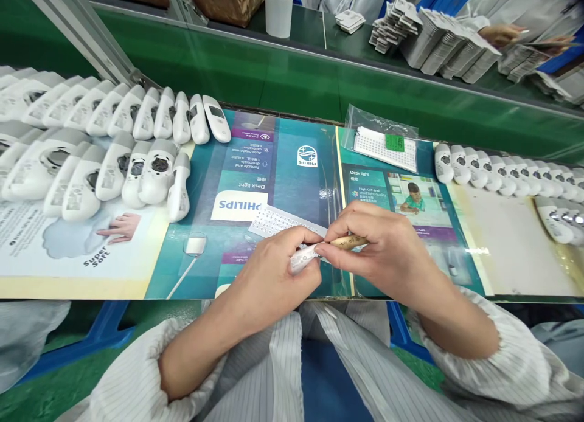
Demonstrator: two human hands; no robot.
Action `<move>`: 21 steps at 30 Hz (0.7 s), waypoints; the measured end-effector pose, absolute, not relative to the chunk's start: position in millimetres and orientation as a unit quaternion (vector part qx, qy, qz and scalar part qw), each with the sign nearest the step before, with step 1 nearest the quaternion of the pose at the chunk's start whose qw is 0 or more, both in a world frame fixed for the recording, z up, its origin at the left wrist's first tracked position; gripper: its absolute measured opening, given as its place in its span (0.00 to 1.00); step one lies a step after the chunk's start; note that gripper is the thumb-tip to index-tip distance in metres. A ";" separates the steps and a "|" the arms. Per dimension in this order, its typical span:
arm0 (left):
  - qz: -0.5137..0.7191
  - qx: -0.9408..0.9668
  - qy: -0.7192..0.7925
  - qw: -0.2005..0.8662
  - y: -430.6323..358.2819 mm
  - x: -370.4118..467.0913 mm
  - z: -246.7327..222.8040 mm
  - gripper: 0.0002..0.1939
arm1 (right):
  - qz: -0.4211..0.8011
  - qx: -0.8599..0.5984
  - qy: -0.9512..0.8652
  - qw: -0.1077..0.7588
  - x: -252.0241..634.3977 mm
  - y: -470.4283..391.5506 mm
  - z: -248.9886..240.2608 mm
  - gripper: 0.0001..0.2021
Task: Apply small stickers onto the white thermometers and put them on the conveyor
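My left hand (278, 270) is closed around a white handheld device (303, 259) with a rounded end, held just above the table's near part. In my right hand (378, 242) a tan, wooden-looking stick (349, 242) with dark marks is pinched between thumb and fingers. The right fingertips meet the device's upper end; whether the stick's tip touches it is hidden. Under the hands lies a white sheet of small printed stickers (278, 221), partly covered by my left hand.
Rows of white devices (157, 169) stand at the left, and more devices (502, 172) line the right. A clear bag (381, 139) with a dotted sheet and green label lies at the back. Beyond the green ledge are a white roll (278, 11), stacked parts (449, 45) and co-workers.
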State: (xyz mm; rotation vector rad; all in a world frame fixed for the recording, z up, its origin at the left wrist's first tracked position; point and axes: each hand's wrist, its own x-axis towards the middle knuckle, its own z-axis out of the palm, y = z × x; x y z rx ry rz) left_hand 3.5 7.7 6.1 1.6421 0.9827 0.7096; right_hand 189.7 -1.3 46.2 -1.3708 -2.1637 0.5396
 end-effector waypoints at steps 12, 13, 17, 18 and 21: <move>0.302 0.692 0.379 0.535 8.4 1.2 6.6 0.10 | 0.194 -0.506 -0.799 0.261 192.1 -1.9 46.1 0.04; 0.303 0.693 0.374 0.536 8.3 0.5 6.6 0.10 | 0.194 -0.505 -0.799 0.262 192.2 -1.9 45.7 0.04; 0.309 0.692 0.361 0.544 8.0 0.8 7.7 0.11 | 0.173 -0.497 -0.808 0.264 191.5 -3.5 44.5 0.04; 0.311 0.686 0.361 0.549 8.5 1.4 8.1 0.11 | 0.165 -0.496 -0.812 0.260 191.6 -4.0 45.2 0.04; 0.321 0.654 0.365 0.580 12.6 1.9 7.1 0.10 | 0.135 -0.486 -0.831 0.235 195.4 -2.3 51.5 0.04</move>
